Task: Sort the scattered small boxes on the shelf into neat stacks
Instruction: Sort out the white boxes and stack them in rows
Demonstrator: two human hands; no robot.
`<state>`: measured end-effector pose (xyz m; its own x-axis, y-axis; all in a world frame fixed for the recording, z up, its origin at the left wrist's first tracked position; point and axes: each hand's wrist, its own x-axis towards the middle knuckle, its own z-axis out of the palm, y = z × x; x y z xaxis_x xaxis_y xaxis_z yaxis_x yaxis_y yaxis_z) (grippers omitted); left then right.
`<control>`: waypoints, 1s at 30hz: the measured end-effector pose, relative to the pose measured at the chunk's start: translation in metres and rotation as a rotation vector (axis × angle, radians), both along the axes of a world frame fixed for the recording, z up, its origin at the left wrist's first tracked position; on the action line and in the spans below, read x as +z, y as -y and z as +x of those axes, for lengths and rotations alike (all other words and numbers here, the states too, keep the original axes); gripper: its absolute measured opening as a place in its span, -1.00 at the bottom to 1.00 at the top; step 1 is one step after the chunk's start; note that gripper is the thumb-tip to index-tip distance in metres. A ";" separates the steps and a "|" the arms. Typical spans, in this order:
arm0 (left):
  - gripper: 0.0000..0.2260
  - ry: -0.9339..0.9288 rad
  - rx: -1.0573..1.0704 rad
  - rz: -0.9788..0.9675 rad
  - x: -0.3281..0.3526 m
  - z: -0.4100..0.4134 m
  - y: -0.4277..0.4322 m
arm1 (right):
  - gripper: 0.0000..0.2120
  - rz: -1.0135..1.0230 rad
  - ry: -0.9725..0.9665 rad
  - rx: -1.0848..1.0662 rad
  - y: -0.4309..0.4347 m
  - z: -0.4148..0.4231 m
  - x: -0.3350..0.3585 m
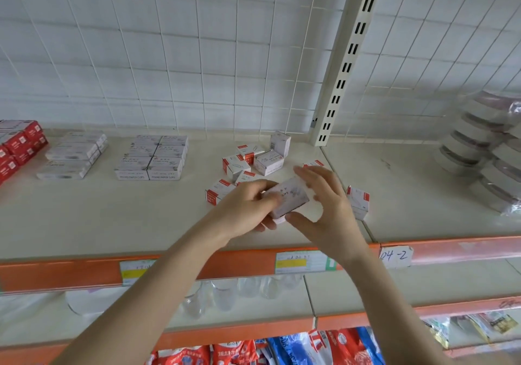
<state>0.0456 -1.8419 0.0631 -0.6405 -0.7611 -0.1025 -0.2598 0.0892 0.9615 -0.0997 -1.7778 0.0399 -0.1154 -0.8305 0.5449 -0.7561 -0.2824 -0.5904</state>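
Both hands are grasping one white box [286, 198], held tilted just above the shelf [112, 218]. The left hand [248, 209] curls round its left end with the thumb on top. The right hand [327, 206] pinches the right end, fingers over the far edge and thumb at the near corner. A pinkish edge shows under the box, but I cannot tell whether that is a second box. The held box hangs in front of the slotted upright [342, 77] and a little to its left, over the near part of the shelf. Between it and the foot of the upright lies the loose heap [253, 158] of red-and-white boxes, tumbled at all angles, one standing on end. A stray box [358, 199] lies in front of the upright, just to its right and beside the right hand. Further left of the upright stands a squared block of white boxes [153, 157]. Beyond that is a looser white stack [73, 154], then red boxes [19, 144] at the frame's edge. By this showing the job looks partly done: the stacks left of the upright seem settled, while the heap, the stray and the box in hand still want placing.
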 end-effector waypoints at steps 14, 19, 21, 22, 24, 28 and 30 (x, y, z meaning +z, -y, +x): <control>-0.61 0.760 0.102 -0.881 -0.024 0.000 -0.008 | -0.55 0.504 -0.303 -0.165 0.010 -0.040 0.005; -0.67 0.774 0.119 -0.869 -0.028 -0.009 -0.005 | -0.54 0.587 -0.328 -0.145 0.011 -0.037 0.003; -0.70 0.775 0.114 -0.878 -0.028 -0.010 -0.005 | -0.52 0.613 -0.370 -0.128 0.012 -0.035 0.002; -0.71 0.770 0.109 -0.876 -0.027 -0.011 -0.004 | -0.51 0.623 -0.376 -0.127 0.013 -0.034 0.002; -0.70 0.752 0.101 -0.873 -0.026 -0.010 -0.003 | -0.52 0.617 -0.357 -0.144 0.015 -0.032 0.001; -0.58 0.659 0.128 -0.875 -0.020 0.001 -0.001 | -0.54 0.479 -0.304 -0.208 0.018 -0.026 0.011; -0.56 0.588 0.164 -0.853 -0.015 0.012 0.002 | -0.56 0.394 -0.260 -0.221 0.023 -0.020 0.018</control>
<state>0.0572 -1.8436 0.0477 -0.5465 -0.8003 0.2467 -0.7360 0.5995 0.3146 -0.1199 -1.8007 0.0574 -0.2135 -0.9496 0.2298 -0.9083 0.1063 -0.4045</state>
